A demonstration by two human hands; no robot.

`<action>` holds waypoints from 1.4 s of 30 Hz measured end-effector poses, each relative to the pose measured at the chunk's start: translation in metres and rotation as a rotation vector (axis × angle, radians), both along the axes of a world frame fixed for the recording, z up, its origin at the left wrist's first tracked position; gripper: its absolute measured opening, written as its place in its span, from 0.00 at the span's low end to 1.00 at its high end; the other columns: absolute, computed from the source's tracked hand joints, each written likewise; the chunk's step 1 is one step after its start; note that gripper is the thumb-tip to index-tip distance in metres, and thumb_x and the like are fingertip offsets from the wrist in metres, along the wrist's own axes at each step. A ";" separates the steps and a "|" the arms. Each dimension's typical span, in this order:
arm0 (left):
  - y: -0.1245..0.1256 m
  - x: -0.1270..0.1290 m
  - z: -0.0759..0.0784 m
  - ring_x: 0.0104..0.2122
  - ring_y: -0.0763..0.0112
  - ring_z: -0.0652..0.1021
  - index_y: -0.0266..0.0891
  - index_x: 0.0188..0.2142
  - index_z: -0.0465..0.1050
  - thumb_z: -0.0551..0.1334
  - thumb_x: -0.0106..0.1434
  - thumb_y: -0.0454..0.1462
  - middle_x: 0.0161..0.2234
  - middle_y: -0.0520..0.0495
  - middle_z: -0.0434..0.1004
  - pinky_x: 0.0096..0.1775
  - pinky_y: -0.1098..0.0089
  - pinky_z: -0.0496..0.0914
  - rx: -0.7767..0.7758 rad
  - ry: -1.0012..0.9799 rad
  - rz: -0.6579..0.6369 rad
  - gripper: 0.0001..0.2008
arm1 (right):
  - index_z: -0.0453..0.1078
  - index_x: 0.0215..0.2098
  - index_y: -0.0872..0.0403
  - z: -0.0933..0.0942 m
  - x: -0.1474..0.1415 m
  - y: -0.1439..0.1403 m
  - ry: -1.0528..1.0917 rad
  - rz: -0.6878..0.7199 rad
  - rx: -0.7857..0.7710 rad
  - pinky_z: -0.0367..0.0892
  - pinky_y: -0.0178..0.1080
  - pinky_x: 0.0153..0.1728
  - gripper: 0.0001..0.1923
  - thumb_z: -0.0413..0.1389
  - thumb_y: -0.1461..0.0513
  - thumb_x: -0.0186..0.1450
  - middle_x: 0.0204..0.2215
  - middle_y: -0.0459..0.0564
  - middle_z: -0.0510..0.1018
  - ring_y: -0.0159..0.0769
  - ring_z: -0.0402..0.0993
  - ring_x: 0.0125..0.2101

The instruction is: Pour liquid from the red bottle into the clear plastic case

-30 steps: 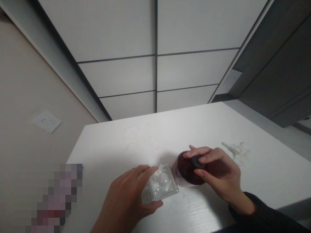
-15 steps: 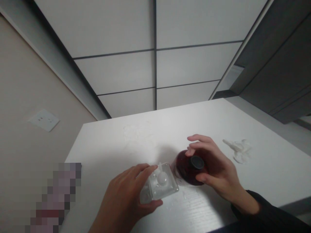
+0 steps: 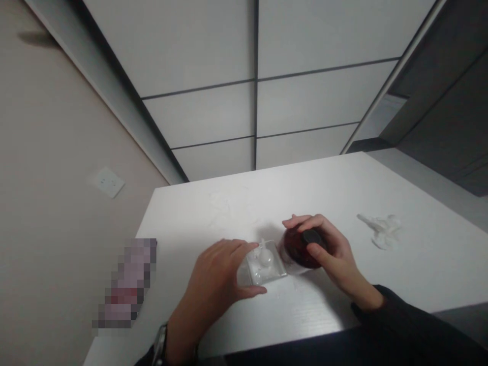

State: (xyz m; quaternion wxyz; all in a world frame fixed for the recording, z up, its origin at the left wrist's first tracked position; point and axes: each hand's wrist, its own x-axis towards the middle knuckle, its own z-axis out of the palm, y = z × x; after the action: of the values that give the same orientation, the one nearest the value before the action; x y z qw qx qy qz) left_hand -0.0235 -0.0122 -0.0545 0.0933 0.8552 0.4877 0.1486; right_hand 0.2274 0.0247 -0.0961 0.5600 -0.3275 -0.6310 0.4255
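Observation:
My left hand point(image 3: 219, 269) is curled around the side of a clear, square-shouldered pump bottle point(image 3: 274, 272) with a white round pump top. Its thumb and fingers rest on opposite sides of the bottle. Just to the right, touching or nearly touching it, stands a dark reddish-brown round bottle point(image 3: 295, 249) with a black cap and a pale label low on its side. My right hand point(image 3: 335, 251) wraps around this bottle from the right, thumb near the cap and fingers over the far shoulder. Both bottles stand upright on the white table point(image 3: 267, 198).
A crumpled white tissue point(image 3: 381, 231) lies toward the right of the table. At the left edge is a pixelated pinkish object point(image 3: 127, 282). White panelled doors point(image 3: 213, 114) rise behind the table, and a wall socket point(image 3: 109, 182) is at left.
My right hand has closed in on the reddish-brown bottle, its fingers now against the shoulder. The left hand stays at the clear bottle. The whole view has shifted slightly.

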 end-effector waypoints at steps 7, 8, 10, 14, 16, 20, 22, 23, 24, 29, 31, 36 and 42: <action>-0.022 -0.027 -0.014 0.69 0.41 0.65 0.43 0.71 0.55 0.78 0.50 0.55 0.70 0.31 0.61 0.67 0.39 0.61 0.001 -0.299 0.097 0.56 | 0.73 0.53 0.49 -0.004 0.005 -0.010 -0.042 -0.243 0.143 0.69 0.53 0.59 0.32 0.58 0.36 0.64 0.53 0.57 0.78 0.50 0.75 0.56; -0.028 -0.031 -0.021 0.69 0.41 0.65 0.43 0.72 0.53 0.78 0.52 0.52 0.70 0.31 0.60 0.67 0.40 0.61 -0.044 -0.371 0.124 0.55 | 0.73 0.52 0.49 -0.004 0.002 -0.019 -0.037 -0.379 0.214 0.68 0.53 0.60 0.28 0.61 0.40 0.65 0.51 0.56 0.78 0.49 0.74 0.55; -0.037 -0.037 -0.036 0.68 0.44 0.66 0.43 0.71 0.52 0.76 0.57 0.46 0.70 0.31 0.60 0.67 0.41 0.62 -0.137 -0.520 0.168 0.50 | 0.74 0.45 0.48 -0.004 -0.009 -0.044 -0.053 -0.671 0.337 0.70 0.51 0.54 0.13 0.65 0.52 0.66 0.41 0.51 0.78 0.45 0.76 0.47; -0.040 -0.037 -0.059 0.69 0.46 0.64 0.41 0.69 0.57 0.75 0.58 0.47 0.69 0.32 0.61 0.70 0.43 0.55 -0.226 -0.684 0.168 0.45 | 0.75 0.50 0.49 -0.009 -0.043 -0.090 -0.263 -0.461 0.071 0.71 0.39 0.28 0.11 0.57 0.56 0.72 0.25 0.44 0.76 0.36 0.73 0.23; -0.037 -0.036 -0.063 0.70 0.47 0.62 0.40 0.68 0.59 0.73 0.60 0.50 0.69 0.32 0.61 0.70 0.45 0.54 -0.226 -0.736 0.149 0.43 | 0.70 0.60 0.53 -0.009 -0.057 -0.097 -0.297 -0.323 -0.082 0.69 0.38 0.23 0.21 0.52 0.53 0.74 0.21 0.42 0.75 0.36 0.71 0.19; -0.030 -0.033 -0.063 0.70 0.50 0.63 0.39 0.65 0.62 0.65 0.66 0.54 0.68 0.32 0.63 0.70 0.47 0.56 -0.212 -0.786 0.115 0.35 | 0.63 0.67 0.60 -0.003 -0.067 -0.083 -0.316 -0.117 -0.267 0.68 0.39 0.21 0.32 0.45 0.47 0.75 0.18 0.44 0.77 0.37 0.71 0.14; -0.029 -0.031 -0.060 0.70 0.51 0.63 0.40 0.64 0.64 0.63 0.68 0.54 0.68 0.33 0.63 0.70 0.48 0.56 -0.205 -0.776 0.104 0.32 | 0.64 0.66 0.60 0.000 -0.067 -0.075 -0.353 -0.092 -0.284 0.69 0.40 0.21 0.33 0.45 0.46 0.74 0.16 0.43 0.76 0.39 0.72 0.14; -0.029 -0.030 -0.059 0.70 0.51 0.63 0.40 0.63 0.65 0.62 0.68 0.54 0.68 0.34 0.63 0.70 0.48 0.55 -0.201 -0.768 0.101 0.31 | 0.65 0.65 0.60 0.001 -0.067 -0.072 -0.382 -0.101 -0.276 0.70 0.41 0.22 0.32 0.45 0.46 0.74 0.15 0.43 0.76 0.41 0.73 0.14; -0.029 -0.029 -0.059 0.70 0.51 0.63 0.41 0.62 0.65 0.62 0.69 0.54 0.68 0.34 0.63 0.70 0.48 0.54 -0.198 -0.759 0.100 0.30 | 0.66 0.64 0.59 0.001 -0.067 -0.070 -0.419 -0.121 -0.263 0.71 0.42 0.24 0.31 0.45 0.47 0.74 0.15 0.43 0.76 0.42 0.74 0.15; -0.030 -0.026 -0.059 0.69 0.52 0.63 0.42 0.60 0.67 0.59 0.71 0.54 0.65 0.36 0.63 0.71 0.49 0.52 -0.196 -0.727 0.102 0.26 | 0.68 0.57 0.60 -0.001 -0.070 -0.068 -0.670 -0.220 -0.186 0.71 0.44 0.30 0.26 0.43 0.50 0.75 0.15 0.45 0.76 0.49 0.80 0.21; -0.030 -0.025 -0.061 0.68 0.53 0.63 0.42 0.59 0.67 0.58 0.72 0.53 0.64 0.36 0.64 0.71 0.50 0.53 -0.194 -0.726 0.099 0.25 | 0.68 0.56 0.60 -0.003 -0.071 -0.068 -0.723 -0.259 -0.161 0.69 0.43 0.29 0.25 0.42 0.50 0.76 0.16 0.47 0.76 0.49 0.80 0.22; -0.029 -0.027 -0.063 0.67 0.54 0.65 0.41 0.57 0.67 0.60 0.71 0.51 0.62 0.37 0.65 0.70 0.50 0.55 -0.193 -0.733 0.084 0.22 | 0.67 0.52 0.57 -0.007 -0.072 -0.068 -0.744 -0.297 -0.130 0.65 0.40 0.25 0.22 0.43 0.50 0.76 0.19 0.49 0.79 0.49 0.79 0.21; -0.028 -0.028 -0.064 0.67 0.52 0.65 0.41 0.57 0.68 0.62 0.70 0.50 0.62 0.37 0.65 0.70 0.50 0.55 -0.203 -0.758 0.081 0.22 | 0.67 0.51 0.56 -0.005 -0.072 -0.067 -0.869 -0.350 -0.130 0.60 0.38 0.23 0.19 0.43 0.52 0.77 0.26 0.56 0.84 0.49 0.82 0.25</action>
State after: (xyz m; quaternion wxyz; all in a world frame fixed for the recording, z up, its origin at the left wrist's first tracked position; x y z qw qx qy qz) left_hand -0.0518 -0.0404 -0.1188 0.3452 0.7062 0.4640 0.4085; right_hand 0.1549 -0.0419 -0.1010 0.2859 -0.6108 -0.7143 0.1868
